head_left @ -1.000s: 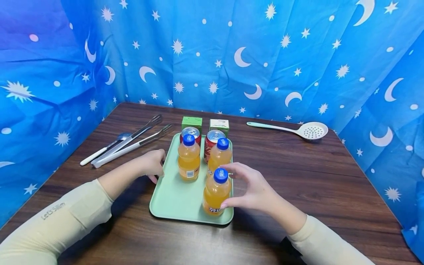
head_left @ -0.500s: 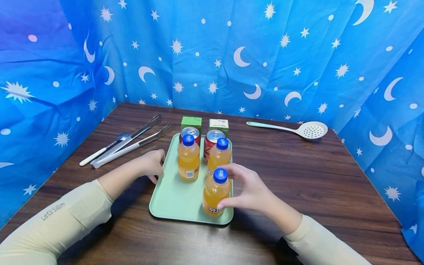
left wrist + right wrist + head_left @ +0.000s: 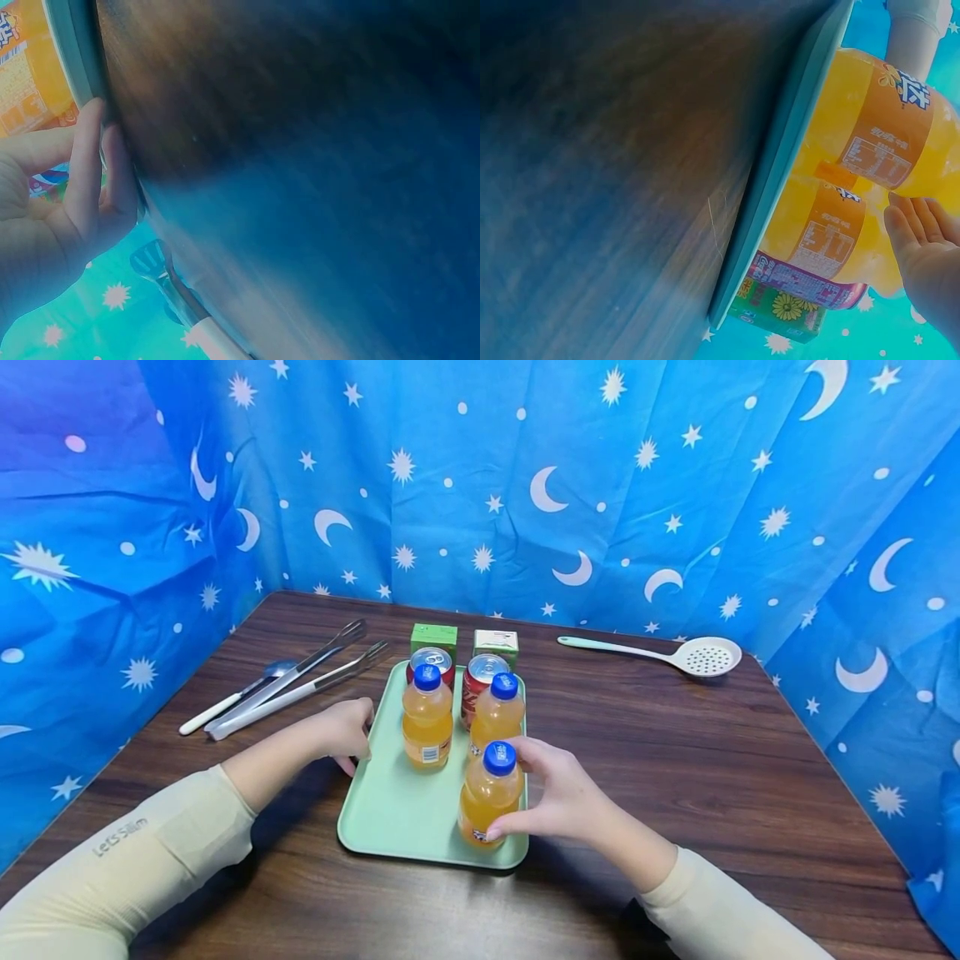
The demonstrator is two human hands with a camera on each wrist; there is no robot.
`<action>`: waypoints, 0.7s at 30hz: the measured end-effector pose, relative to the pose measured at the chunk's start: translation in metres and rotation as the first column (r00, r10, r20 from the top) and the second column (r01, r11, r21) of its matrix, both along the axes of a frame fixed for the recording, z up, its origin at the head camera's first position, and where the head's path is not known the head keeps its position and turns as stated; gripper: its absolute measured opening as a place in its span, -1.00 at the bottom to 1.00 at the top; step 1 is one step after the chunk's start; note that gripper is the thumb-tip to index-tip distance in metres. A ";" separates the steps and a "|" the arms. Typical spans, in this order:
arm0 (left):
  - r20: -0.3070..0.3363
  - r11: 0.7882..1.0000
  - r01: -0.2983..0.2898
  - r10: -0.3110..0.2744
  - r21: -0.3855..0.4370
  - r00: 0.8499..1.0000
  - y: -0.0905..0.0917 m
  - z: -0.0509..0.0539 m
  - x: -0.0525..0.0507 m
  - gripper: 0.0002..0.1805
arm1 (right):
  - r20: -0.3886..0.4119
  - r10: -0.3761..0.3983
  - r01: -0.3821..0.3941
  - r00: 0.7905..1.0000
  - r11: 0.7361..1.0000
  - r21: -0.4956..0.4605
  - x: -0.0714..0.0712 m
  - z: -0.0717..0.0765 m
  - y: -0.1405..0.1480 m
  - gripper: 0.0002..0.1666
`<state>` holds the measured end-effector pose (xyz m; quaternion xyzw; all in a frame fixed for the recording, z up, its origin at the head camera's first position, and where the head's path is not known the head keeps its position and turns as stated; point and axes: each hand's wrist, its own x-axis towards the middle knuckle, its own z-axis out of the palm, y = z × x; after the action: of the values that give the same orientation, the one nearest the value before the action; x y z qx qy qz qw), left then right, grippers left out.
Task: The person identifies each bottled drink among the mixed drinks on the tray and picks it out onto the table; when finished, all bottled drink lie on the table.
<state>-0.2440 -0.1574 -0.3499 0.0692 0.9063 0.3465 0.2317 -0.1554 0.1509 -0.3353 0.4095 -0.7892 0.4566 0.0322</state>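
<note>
A pale green tray lies on the wooden table and bears several drinks. My left hand holds its left rim; in the left wrist view the fingertips meet the edge. At the tray's near right corner stands an orange soda bottle with a blue cap, and my right hand grips it, thumb in front and fingers behind. Another orange bottle is just behind it, and a third bottle is to the left. Two red cans, the left can and the right can, stand farther back.
A green carton and a white-topped carton stand behind the cans. Metal tongs and a white-handled utensil lie at left. A slotted spoon lies at back right. Blue star-patterned cloth surrounds the table.
My right hand has shifted slightly left, its thumb reaching farther across the front of the near bottle. The left hand, tray and drinks stay where they were.
</note>
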 end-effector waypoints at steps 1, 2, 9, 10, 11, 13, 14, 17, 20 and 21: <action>0.000 1.000 0.004 -0.004 0.000 1.000 0.000 0.000 0.000 -0.52 | 0.006 0.003 -0.003 1.000 1.000 0.000 0.000 0.000 0.000 -0.10; 0.001 1.000 0.003 -0.003 0.000 1.000 0.000 0.000 0.000 -0.52 | 0.010 0.006 -0.006 1.000 1.000 0.000 0.000 0.000 -0.001 -0.09; 0.006 1.000 0.008 -0.008 -0.006 1.000 0.000 0.002 0.001 -0.53 | 0.028 0.007 -0.006 1.000 1.000 -0.008 0.000 -0.002 -0.002 -0.11; 0.005 1.000 0.010 -0.010 -0.007 1.000 0.000 0.002 0.002 -0.53 | 0.031 0.005 -0.004 1.000 1.000 -0.009 0.000 -0.002 -0.002 -0.12; 0.004 1.000 0.013 -0.013 -0.009 1.000 0.000 0.003 0.002 -0.54 | 0.036 0.003 -0.003 0.999 1.000 -0.010 0.000 -0.002 -0.003 -0.12; 0.002 1.000 0.014 -0.014 -0.013 1.000 0.001 0.003 0.003 -0.54 | 0.041 -0.004 0.004 0.999 1.000 -0.011 0.001 -0.001 -0.004 -0.13; 0.001 1.000 0.013 -0.013 -0.017 1.000 0.001 0.003 0.003 -0.54 | 0.038 -0.009 0.010 0.999 1.000 -0.011 0.001 -0.001 -0.005 -0.14; -0.003 0.999 0.013 -0.013 -0.031 1.000 0.002 0.004 0.002 -0.55 | 0.031 -0.032 0.032 0.999 0.999 -0.003 0.003 0.002 -0.006 -0.15; -0.002 0.999 0.009 -0.009 -0.043 1.000 0.003 0.004 0.001 -0.54 | 0.026 -0.057 0.056 0.998 0.998 0.013 0.006 0.008 -0.009 -0.19; 0.000 0.999 0.009 -0.009 -0.045 1.000 0.003 0.003 0.001 -0.54 | 0.025 -0.061 0.061 0.998 0.998 0.019 0.008 0.011 -0.010 -0.21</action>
<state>-0.2428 -0.1547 -0.3464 0.0680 0.9137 0.3248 0.2346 -0.1472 0.1410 -0.3239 0.3794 -0.8057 0.4537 0.0323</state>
